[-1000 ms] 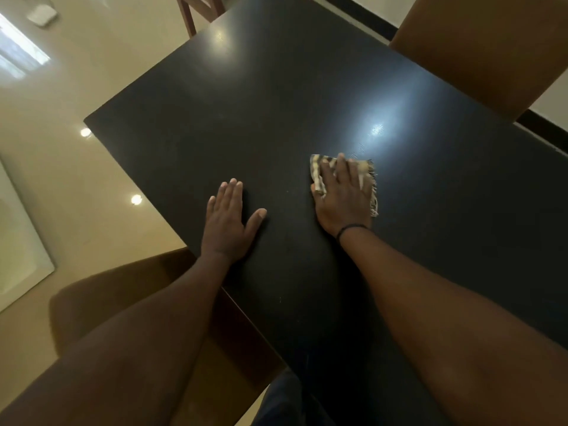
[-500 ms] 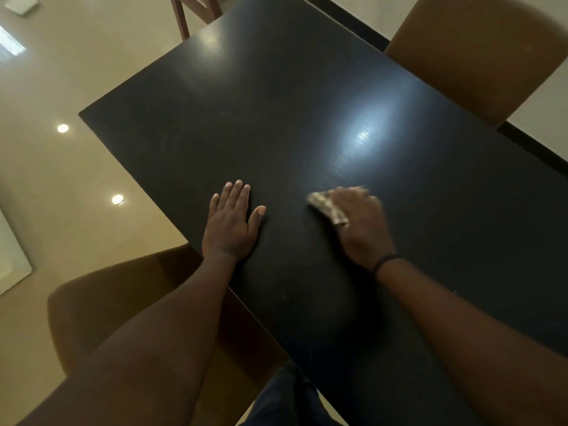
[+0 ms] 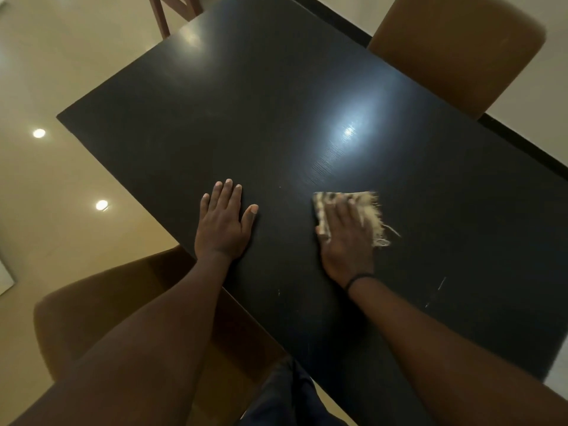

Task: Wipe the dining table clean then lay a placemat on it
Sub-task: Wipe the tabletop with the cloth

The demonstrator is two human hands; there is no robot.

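Observation:
The dark, glossy dining table (image 3: 276, 118) fills most of the head view. A small beige cloth with frayed edges (image 3: 373, 210) lies flat on it, right of centre. My right hand (image 3: 347, 241) presses down on the cloth with straight fingers spread over it; the cloth's left edge and fringe stick out around the fingers. My left hand (image 3: 222, 224) rests flat on the bare tabletop near the left edge, fingers straight, holding nothing. No placemat is in view.
A brown upholstered chair (image 3: 92, 318) stands at the table's near left edge under my left arm. Another brown chair (image 3: 455, 50) is at the far right side. A wooden chair leg (image 3: 159, 13) shows at the far end. Glossy beige floor (image 3: 61, 87) lies to the left.
My right hand has slid the cloth across the table, toward me and rightward then back, and the fingers now lie flat over it again. My left hand stayed planted.

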